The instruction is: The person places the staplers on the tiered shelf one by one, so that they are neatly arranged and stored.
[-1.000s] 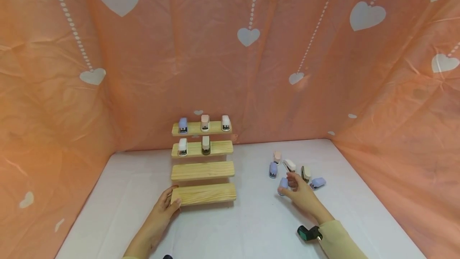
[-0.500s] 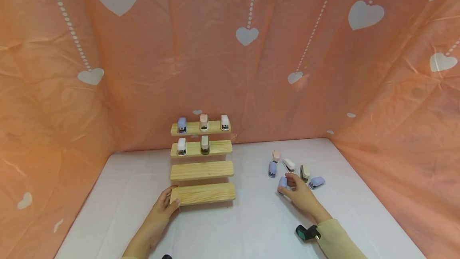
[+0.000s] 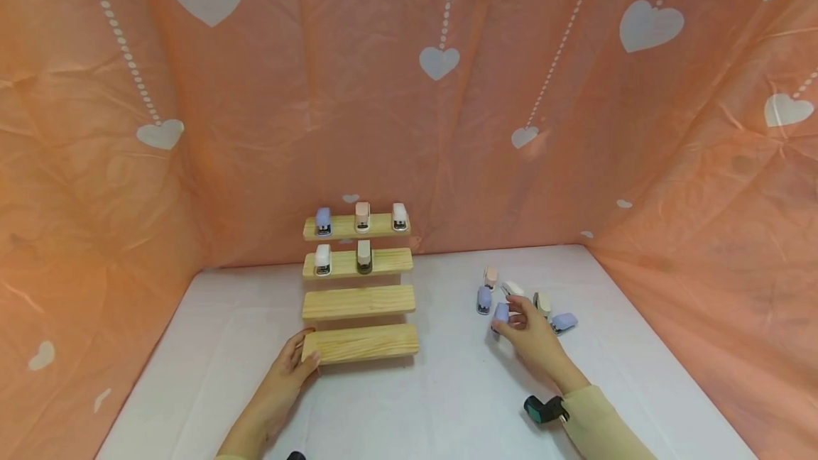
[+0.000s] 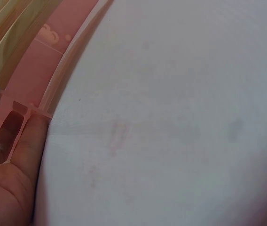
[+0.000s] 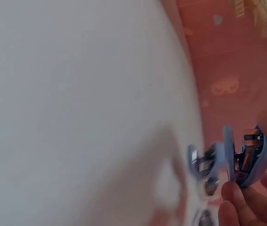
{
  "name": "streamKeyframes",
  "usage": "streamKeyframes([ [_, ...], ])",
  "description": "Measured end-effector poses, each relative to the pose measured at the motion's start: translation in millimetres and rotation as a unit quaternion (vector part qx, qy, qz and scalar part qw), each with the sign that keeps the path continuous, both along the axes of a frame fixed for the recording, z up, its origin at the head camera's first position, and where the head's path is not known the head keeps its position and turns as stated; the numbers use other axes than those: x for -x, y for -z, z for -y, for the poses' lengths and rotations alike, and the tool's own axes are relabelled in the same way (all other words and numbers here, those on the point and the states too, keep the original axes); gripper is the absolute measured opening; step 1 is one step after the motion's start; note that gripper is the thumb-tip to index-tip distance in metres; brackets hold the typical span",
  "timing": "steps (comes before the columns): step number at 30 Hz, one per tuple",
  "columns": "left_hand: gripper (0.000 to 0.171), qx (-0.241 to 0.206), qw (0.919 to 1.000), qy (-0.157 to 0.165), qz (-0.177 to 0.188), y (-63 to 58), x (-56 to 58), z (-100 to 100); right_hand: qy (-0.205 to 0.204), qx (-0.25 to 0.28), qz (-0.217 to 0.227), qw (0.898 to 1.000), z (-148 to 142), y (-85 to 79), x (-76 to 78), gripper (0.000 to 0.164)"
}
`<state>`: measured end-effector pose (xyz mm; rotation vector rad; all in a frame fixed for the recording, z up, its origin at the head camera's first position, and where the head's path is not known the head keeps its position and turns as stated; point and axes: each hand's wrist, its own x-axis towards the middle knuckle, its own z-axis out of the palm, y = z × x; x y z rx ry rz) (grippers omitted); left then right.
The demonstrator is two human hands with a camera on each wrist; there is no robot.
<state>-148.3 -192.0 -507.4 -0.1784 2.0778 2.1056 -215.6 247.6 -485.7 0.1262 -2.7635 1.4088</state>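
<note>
My right hand (image 3: pixel 535 339) pinches a small lavender-blue stapler (image 3: pixel 501 312) between thumb and fingers. In the right wrist view that stapler (image 5: pixel 264 162) is turned on its side, its metal parts showing. My left hand (image 3: pixel 284 375) grips the left end of the lowest shelf of a stepped wooden rack (image 3: pixel 364 343), thumb on the front. The upper two steps carry small staplers: a lavender one (image 3: pixel 323 221), a pink one (image 3: pixel 362 217) and a white one (image 3: pixel 399 217) on top; below, a white one (image 3: pixel 322 260) and a beige-and-dark-green one (image 3: pixel 364 257).
Loose staplers lie around my right hand: a pink one (image 3: pixel 491 277), a lavender one (image 3: pixel 483 299), a partly hidden white one (image 3: pixel 513 288), a beige one (image 3: pixel 542 304) and another lavender one (image 3: pixel 565 322). An orange heart-patterned curtain (image 3: pixel 371 105) encloses the white tabletop (image 3: pixel 441 403).
My right hand has raised the lavender-blue stapler slightly and moved it a little toward the back, overlapping the loose white stapler more. My left hand stays on the rack.
</note>
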Motion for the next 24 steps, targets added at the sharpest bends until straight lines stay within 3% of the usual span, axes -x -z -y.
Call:
streamKeyframes([
  [13,0.063,0.006,0.9999,0.005,-0.009,-2.8,-2.2,1,-0.074,0.042,-0.118,0.989,48,-49.9,13.1,0.064],
  [24,0.064,0.008,1.0000,-0.002,-0.005,0.5,-1.0,0,-0.126,0.059,-0.145,0.980,105,-79.4,35.1,0.056],
])
